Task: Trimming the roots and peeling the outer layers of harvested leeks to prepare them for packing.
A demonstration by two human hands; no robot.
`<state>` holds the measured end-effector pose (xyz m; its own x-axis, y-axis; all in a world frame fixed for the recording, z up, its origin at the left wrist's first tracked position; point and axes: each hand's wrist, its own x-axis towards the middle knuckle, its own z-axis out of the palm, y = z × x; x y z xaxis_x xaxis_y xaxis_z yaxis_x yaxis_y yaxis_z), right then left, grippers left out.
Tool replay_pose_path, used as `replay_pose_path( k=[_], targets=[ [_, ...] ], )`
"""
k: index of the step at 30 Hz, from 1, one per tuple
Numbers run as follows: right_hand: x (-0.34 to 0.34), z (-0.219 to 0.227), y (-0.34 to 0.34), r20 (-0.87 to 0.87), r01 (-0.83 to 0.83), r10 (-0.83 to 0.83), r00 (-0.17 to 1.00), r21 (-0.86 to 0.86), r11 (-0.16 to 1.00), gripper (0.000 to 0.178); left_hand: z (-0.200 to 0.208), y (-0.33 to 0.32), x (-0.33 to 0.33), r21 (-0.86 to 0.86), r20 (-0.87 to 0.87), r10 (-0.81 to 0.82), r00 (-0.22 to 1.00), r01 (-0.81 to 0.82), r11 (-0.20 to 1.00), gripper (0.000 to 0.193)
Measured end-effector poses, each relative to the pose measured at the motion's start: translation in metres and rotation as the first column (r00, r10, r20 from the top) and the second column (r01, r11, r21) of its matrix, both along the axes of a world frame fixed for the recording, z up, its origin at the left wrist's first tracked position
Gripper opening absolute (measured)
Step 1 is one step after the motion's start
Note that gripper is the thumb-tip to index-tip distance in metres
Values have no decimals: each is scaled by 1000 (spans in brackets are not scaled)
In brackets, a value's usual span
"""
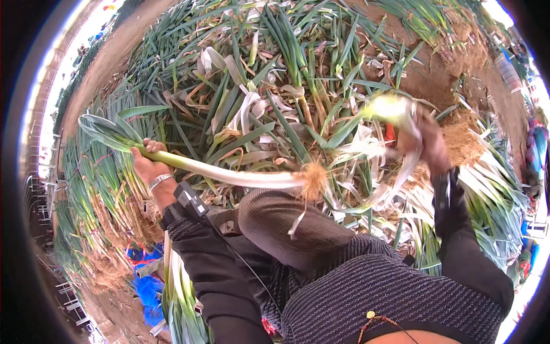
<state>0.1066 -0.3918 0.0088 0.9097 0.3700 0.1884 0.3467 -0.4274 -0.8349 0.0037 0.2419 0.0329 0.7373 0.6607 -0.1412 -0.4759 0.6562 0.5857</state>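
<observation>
My left hand (152, 163) is closed round the green upper part of a leek (229, 173). The leek lies almost level above my knee, its white shank pointing right and its leaf tops fanning out left of the hand. A brown tuft of roots (314, 180) is at the right end, with a thin strip dangling below it. Off to the right, my right hand (424, 140) is raised and smeared by motion. It grips stripped leek leaves (389, 109), pale and yellow-green, with limp ends trailing beneath. The right fingertips are blurred.
Loose leaves and peelings (246, 109) are heaped before my knee (286, 226). Bundled leeks (109, 195) stand at left; a pile of white-shanked leeks (487, 178) lies at right. Blue plastic (149, 292) and more leeks (183, 304) are at lower left. Rooted bundles (452, 40) lie far right.
</observation>
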Motion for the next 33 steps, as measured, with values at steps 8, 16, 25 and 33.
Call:
replay_pose_path(
  k=[8,16,25,33],
  targets=[
    [114,21,50,445,479,-179,877,-787,390,64,45,-17,-47,101,118,-48,992,37,994,44],
    [-71,37,225,-18,-750,765,644,183,636,25,92,-49,-92,248,387,-174,905,80,966,32],
    [-113,48,260,-94,-838,838,538,47,543,19,136,-114,-127,396,474,-246,846,45,917,33],
    [-128,57,259,-30,-838,843,536,-133,529,11,155,-144,-154,396,497,-236,835,24,918,34]
  ],
)
